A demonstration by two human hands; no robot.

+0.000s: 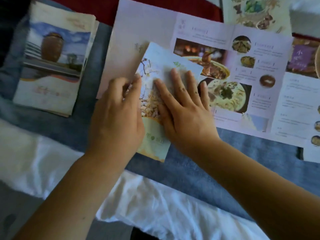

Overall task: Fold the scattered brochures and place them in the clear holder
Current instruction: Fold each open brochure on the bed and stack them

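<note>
Brochure point(156, 139) lies folded near the cloth's point(225, 153) front edge, atop an unfolded leaflet point(199, 30) — my right hand point(183, 108) presses it, fingers straight; my left hand point(116, 115) curls round its left edge.

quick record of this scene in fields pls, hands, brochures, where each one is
left hand: fingers curled, holding the left edge of the blossom brochure
right hand: flat, pressing down on the blossom brochure
blossom brochure: folded, lying partly on the open food brochure
folded stack: far left, on the blue cloth
clear holder: not in view
</note>
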